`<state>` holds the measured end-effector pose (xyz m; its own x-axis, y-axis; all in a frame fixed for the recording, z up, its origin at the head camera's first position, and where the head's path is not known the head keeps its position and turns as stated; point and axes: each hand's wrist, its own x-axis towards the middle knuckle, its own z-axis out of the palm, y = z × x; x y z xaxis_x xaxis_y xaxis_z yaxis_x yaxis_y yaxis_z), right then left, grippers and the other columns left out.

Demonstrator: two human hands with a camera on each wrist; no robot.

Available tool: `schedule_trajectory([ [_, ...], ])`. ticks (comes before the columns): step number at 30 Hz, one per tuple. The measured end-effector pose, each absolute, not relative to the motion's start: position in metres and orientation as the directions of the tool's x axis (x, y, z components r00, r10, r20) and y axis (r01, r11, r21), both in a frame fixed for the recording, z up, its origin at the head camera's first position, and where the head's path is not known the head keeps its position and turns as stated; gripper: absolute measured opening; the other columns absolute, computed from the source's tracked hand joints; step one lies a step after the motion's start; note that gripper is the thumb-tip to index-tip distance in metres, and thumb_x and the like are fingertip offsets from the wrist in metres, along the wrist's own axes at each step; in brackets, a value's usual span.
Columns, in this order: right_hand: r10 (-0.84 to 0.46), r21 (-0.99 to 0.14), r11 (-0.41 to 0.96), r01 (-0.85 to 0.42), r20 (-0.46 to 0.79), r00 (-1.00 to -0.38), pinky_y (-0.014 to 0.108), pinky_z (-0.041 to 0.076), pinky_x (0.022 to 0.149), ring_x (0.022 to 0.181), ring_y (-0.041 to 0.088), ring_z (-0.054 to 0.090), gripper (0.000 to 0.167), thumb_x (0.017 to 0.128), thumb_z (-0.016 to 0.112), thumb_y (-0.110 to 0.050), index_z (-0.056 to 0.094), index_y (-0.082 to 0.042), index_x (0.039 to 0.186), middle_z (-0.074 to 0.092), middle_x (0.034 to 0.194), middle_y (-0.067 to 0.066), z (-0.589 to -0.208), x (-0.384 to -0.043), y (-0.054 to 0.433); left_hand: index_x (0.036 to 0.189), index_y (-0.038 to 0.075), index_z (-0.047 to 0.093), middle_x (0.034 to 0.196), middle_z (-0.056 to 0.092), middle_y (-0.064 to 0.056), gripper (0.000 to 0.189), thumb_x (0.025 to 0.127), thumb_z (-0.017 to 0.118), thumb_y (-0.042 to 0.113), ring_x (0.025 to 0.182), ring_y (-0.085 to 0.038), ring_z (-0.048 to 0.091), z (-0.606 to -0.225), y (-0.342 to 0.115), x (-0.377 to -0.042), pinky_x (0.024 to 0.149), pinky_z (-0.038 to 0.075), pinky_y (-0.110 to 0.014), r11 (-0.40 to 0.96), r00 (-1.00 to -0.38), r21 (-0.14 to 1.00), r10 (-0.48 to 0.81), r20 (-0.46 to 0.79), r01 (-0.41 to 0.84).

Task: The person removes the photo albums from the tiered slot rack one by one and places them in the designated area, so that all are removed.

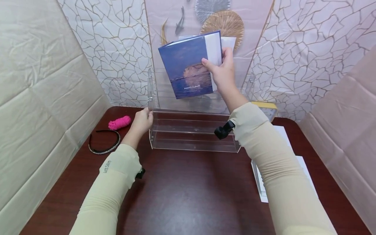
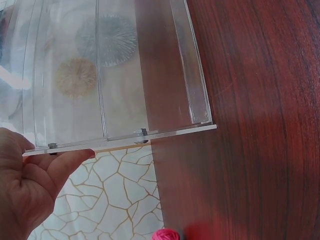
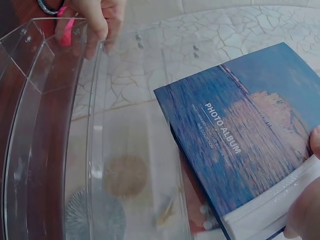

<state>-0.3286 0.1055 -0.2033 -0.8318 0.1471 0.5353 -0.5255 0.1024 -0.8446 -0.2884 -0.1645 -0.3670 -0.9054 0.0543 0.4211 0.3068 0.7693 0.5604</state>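
Observation:
A blue photo album (image 1: 191, 70) with a sea-and-rock picture is held in the air above the back of a clear acrylic rack (image 1: 195, 146). My right hand (image 1: 224, 73) grips its right edge, thumb on the front cover. Behind the album shows part of a second, pale-edged item (image 1: 229, 41); in the right wrist view a reddish cover (image 3: 194, 200) peeks out under the album. My left hand (image 1: 142, 121) holds the rack's left side panel, and the left wrist view shows the thumb and fingers on either side of the panel's edge (image 2: 125, 142).
Left of the rack lie a pink yarn bundle (image 1: 119, 122) and a dark headband (image 1: 117, 143). To the right, partly behind my right arm, are a yellow-topped box (image 1: 265, 105) and white papers or books (image 1: 305, 169). A patterned backdrop (image 1: 117, 42) stands behind the table (image 1: 188, 189).

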Motion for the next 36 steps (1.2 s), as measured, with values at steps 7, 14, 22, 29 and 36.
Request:
schedule_trajectory([
  [7,0.228,-0.854,-0.046,-0.519,0.497,-0.837,0.027,0.042,0.083,0.097,0.018,0.052,0.044,0.074,0.076,0.002,0.04,-0.01,0.098,0.055,0.1,0.006,-0.201,-0.328,0.125,0.088,-0.007,0.053,0.086,0.061,-0.029,0.015,0.092,0.044,0.005,0.084,-0.044,0.057,-0.366,-0.163,-0.289,0.078,0.044,-0.052,0.766,-0.901,0.561,0.052,0.431,0.313],
  [14,0.288,-0.869,-0.1,-0.485,0.441,-0.85,0.027,0.043,0.083,0.096,0.018,0.054,0.043,0.073,0.076,0.003,0.042,-0.01,0.094,0.057,0.098,0.007,-0.2,-0.326,0.138,0.09,-0.007,0.053,0.086,0.061,-0.029,0.015,0.092,0.044,0.005,0.084,-0.043,0.056,-0.366,-0.164,-0.288,0.078,0.043,-0.052,0.768,-0.908,0.563,0.055,0.415,0.304],
  [22,0.324,-0.852,-0.213,-0.478,0.4,-0.857,0.025,0.044,0.083,0.099,0.019,0.054,0.043,0.072,0.075,0.007,0.042,-0.008,0.095,0.057,0.102,0.008,-0.194,-0.321,0.156,0.089,-0.007,0.053,0.085,0.06,-0.028,0.016,0.092,0.044,0.006,0.081,-0.042,0.055,-0.365,-0.164,-0.288,0.078,0.043,-0.051,0.769,-0.908,0.564,0.051,0.416,0.302],
  [29,0.34,-0.821,-0.302,-0.484,0.382,-0.859,0.026,0.045,0.083,0.098,0.019,0.055,0.041,0.074,0.072,0.011,0.043,-0.006,0.097,0.058,0.102,0.01,-0.192,-0.312,0.173,0.091,-0.007,0.053,0.086,0.06,-0.028,0.019,0.093,0.042,0.008,0.083,-0.041,0.055,-0.364,-0.164,-0.288,0.079,0.043,-0.05,0.768,-0.921,0.573,0.055,0.385,0.285],
  [36,0.347,-0.794,-0.386,-0.469,0.346,-0.872,0.026,0.046,0.08,0.092,0.019,0.057,0.034,0.077,0.068,0.013,0.047,-0.003,0.098,0.059,0.098,0.011,-0.198,-0.298,0.187,0.09,-0.008,0.053,0.086,0.06,-0.028,0.017,0.093,0.043,0.006,0.083,-0.041,0.055,-0.365,-0.164,-0.288,0.078,0.043,-0.05,0.768,-0.919,0.571,0.058,0.39,0.291],
])
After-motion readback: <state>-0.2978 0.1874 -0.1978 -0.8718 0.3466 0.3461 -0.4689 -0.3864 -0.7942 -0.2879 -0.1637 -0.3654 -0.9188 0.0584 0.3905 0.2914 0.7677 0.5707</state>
